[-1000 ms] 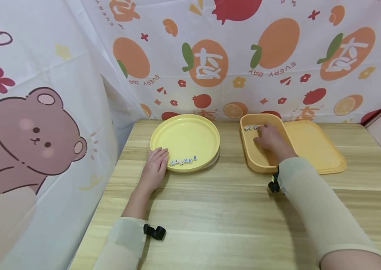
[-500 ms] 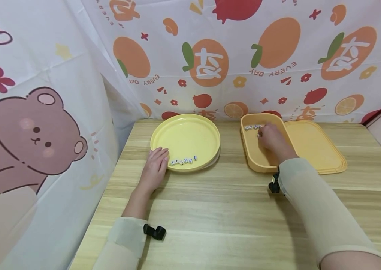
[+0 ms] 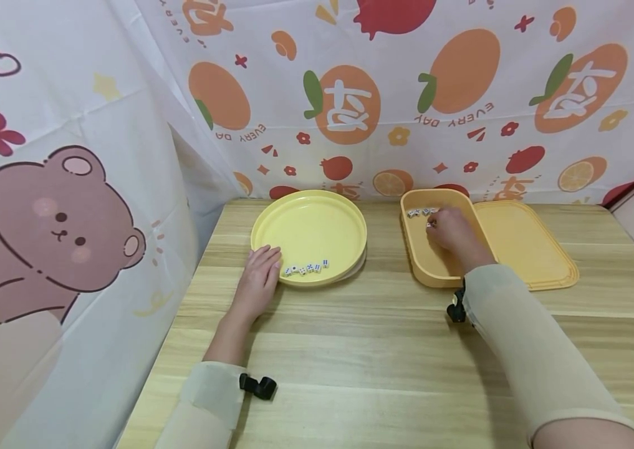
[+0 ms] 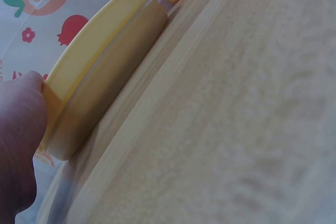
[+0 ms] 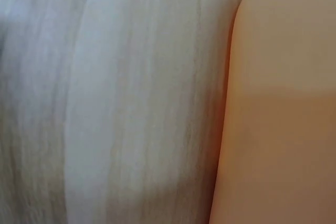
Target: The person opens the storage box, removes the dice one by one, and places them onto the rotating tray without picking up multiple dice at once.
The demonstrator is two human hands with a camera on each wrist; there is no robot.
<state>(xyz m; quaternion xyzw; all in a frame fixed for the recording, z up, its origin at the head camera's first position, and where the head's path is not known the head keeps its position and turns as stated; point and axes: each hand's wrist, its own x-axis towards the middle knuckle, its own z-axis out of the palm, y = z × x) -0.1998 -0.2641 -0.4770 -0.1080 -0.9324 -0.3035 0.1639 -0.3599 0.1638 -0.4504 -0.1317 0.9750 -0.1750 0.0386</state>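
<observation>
Left hand (image 3: pixel 259 280): fingers fairly straight and relaxed, resting on the rim of the yellow plate (image 3: pixel 317 227) at its eight o'clock; I grip nothing that I can see.
Plate dice (image 3: pixel 310 268): six in a row inside the near rim, at the plate's six o'clock; the row's left end sits just beside my left fingertips.
Plate to right hand: the plate lies at nine o'clock from my right hand (image 3: pixel 454 231), well apart from it; my left hand is the nearer.
Right hand: down inside the orange box (image 3: pixel 426 255), fingers curled in with little gap, seemingly pinching a die (image 3: pixel 429 225); how firmly, I cannot tell, since the right wrist view misses my fingers.
Die: at my right fingertips, between nine and ten o'clock from that hand's middle; a small cube, so no long axis to mind.
Box: long side running roughly eleven to five, between two and three o'clock from my left hand.
Box dice (image 3: pixel 416 212): a short row at the far end, just beyond the pinch; my hand may hide some.
Lid (image 3: pixel 524 246): flat on the table (image 3: pixel 339 355), just beside the box at its three o'clock.
Fruit cloth (image 3: pixel 345 106): hanging at twelve, behind everything.
</observation>
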